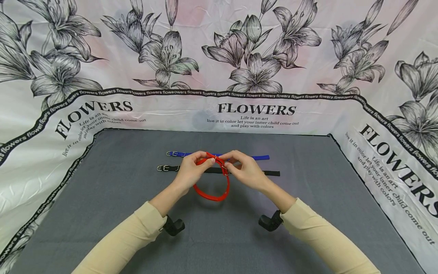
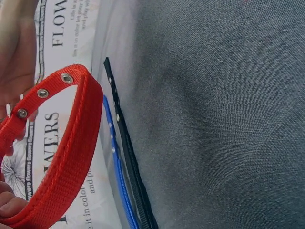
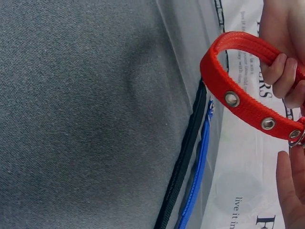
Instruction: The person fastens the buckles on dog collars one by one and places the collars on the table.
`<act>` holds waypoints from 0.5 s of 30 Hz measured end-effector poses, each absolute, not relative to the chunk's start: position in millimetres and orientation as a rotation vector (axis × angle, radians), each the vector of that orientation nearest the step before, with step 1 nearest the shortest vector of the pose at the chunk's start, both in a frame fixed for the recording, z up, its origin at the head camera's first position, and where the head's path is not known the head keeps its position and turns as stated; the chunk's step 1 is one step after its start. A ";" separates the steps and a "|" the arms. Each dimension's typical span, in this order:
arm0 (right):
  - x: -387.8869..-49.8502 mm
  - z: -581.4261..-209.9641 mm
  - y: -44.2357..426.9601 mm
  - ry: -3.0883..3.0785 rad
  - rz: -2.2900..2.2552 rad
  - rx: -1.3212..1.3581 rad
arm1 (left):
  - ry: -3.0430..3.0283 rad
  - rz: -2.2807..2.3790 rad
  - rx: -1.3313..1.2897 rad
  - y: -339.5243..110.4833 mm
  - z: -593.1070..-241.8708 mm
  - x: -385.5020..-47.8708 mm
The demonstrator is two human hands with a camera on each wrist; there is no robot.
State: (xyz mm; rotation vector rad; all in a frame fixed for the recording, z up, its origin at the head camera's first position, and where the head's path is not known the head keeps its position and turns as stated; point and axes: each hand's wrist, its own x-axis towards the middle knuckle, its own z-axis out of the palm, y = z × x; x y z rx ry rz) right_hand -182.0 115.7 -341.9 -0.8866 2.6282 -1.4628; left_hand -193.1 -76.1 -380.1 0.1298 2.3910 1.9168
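A red collar [image 1: 211, 197] with metal eyelets is bent into a loop and held up above the grey cloth. My left hand [image 1: 191, 171] grips its left side, with curled fingers [image 3: 282, 71] on the band in the right wrist view. My right hand [image 1: 245, 172] pinches the collar at the upper right, close to its metal ring and buckle. The fingertips partly hide the buckle, so how the strap runs through it is unclear. Behind the hands lie a blue collar [image 1: 261, 157] and a black collar [image 1: 272, 173], both stretched out flat.
Grey cloth [image 1: 219, 243] covers the table. A white sheet printed with flowers [image 1: 256, 114] rises behind it and along both sides. Black wrist-worn devices [image 1: 173, 226] hang below both wrists, over the table.
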 end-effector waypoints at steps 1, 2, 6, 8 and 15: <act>-182.0 -342.8 115.9 2.621 -1.466 -0.887 | 2.393 1.916 0.122 -76.7 -380.6 -193.3; -181.9 -343.8 115.8 2.617 -1.467 -0.885 | 2.392 1.918 0.111 -77.5 -380.9 -193.3; -181.0 -346.7 115.1 2.579 -1.483 -0.850 | 2.370 1.935 0.092 -80.4 -380.7 -193.6; -180.8 -349.3 114.9 2.561 -1.493 -0.806 | 2.356 1.963 0.086 -82.1 -379.6 -193.8; -190.8 -379.1 118.6 2.539 -1.495 -0.629 | 2.371 2.052 -0.016 -85.6 -373.6 -194.0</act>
